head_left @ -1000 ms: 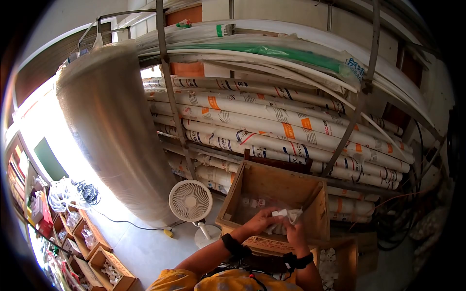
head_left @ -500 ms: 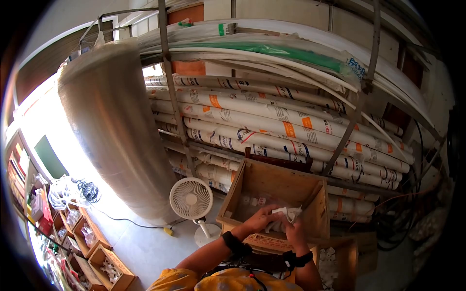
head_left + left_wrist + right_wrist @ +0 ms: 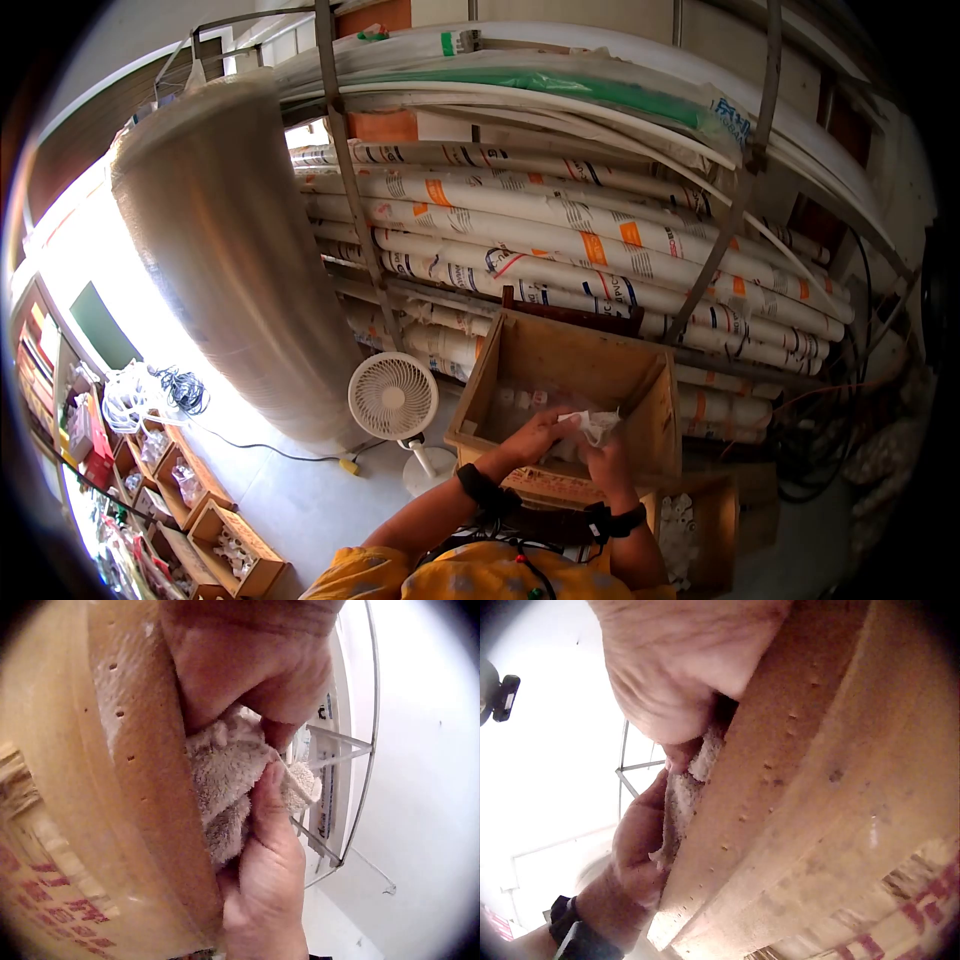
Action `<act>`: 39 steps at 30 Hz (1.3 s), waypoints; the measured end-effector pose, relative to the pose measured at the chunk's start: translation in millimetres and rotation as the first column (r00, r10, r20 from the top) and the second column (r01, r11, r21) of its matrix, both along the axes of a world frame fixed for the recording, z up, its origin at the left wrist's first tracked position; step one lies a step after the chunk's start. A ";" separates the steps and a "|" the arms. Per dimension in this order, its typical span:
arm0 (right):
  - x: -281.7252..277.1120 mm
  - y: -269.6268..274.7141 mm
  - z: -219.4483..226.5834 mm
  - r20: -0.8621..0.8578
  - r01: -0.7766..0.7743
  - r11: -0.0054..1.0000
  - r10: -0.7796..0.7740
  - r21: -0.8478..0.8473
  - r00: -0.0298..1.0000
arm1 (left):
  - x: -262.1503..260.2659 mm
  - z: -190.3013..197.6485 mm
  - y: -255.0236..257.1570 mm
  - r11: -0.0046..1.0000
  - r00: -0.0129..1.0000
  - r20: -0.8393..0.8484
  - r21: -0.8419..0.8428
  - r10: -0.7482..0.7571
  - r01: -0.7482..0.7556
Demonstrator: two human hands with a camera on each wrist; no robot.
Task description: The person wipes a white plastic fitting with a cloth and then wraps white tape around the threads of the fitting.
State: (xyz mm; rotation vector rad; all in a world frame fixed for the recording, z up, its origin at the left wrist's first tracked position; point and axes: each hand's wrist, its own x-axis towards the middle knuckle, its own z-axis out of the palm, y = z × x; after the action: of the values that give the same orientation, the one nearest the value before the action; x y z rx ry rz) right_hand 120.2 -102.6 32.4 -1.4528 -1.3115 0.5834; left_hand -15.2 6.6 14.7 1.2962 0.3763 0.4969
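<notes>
A pale, fluffy cloth (image 3: 229, 776) is bunched between both hands over the near wall of a wooden box (image 3: 655, 425). My left hand (image 3: 535, 437) grips it from the left, and a bright white patch shows at those fingertips; I cannot tell whether it is a separate piece. From the right, my right hand (image 3: 608, 468) pinches the cloth, its thumb pressed on top in the left wrist view. The right wrist view shows cloth (image 3: 681, 799) hanging between the hands, close to the box rim. Inside the box lie small white pieces (image 3: 520, 398) in clear plastic.
A white fan (image 3: 394, 396) stands left of the box, beside a tall wrapped roll (image 3: 235, 270). Long white pipes (image 3: 560, 235) are racked behind. To the right, a lower box (image 3: 712, 530) holds white fittings. Several wooden boxes (image 3: 240, 550) line the far left.
The cloth has been turned and its folds lie differently in the fingers. Both hands keep hold of it above the box. The head view has shifted slightly.
</notes>
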 end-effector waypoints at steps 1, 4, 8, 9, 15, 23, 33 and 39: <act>4.3 3.4 -10.1 -0.007 0.007 1.000 -0.007 0.016 1.000 | 0.1 11.7 -7.3 1.000 0.999 0.042 0.014 0.010 -0.010; 9.1 3.4 -16.5 -0.022 0.026 1.000 -0.026 0.012 0.999 | 0.2 15.5 -10.6 0.998 0.998 0.051 0.044 0.035 -0.037; 7.6 2.7 -12.2 -0.030 0.042 0.999 -0.041 0.034 0.999 | -1.5 17.1 -8.9 0.995 0.999 0.008 0.097 0.033 -0.034; 6.3 3.2 -11.2 -0.047 0.044 0.997 -0.041 0.066 0.998 | -2.0 16.6 -8.7 0.995 0.999 0.000 0.092 0.036 -0.036; 1.8 0.5 -0.2 0.036 0.000 0.998 -0.003 0.066 0.999 | -0.5 -3.0 3.5 0.997 0.999 -0.030 -0.066 -0.030 0.028; 6.3 4.0 -16.9 -0.013 0.085 0.993 -0.084 0.087 0.996 | -1.3 20.2 -10.7 1.000 1.000 0.007 -0.007 0.012 -0.012; 1.4 -0.1 -3.5 0.097 0.020 0.995 -0.030 0.097 0.995 | -2.0 10.6 -5.3 0.997 1.000 -0.007 -0.081 0.007 -0.007; 0.7 -1.1 -0.7 0.019 0.071 0.996 -0.072 0.047 0.997 | 3.2 11.5 -7.9 0.999 0.998 0.050 -0.009 0.035 -0.034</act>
State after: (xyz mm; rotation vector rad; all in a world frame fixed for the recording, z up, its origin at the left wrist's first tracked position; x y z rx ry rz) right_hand 120.9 -103.7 31.7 -1.4650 -1.2750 0.4895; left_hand -12.0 -1.2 26.3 1.2691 0.3586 0.5555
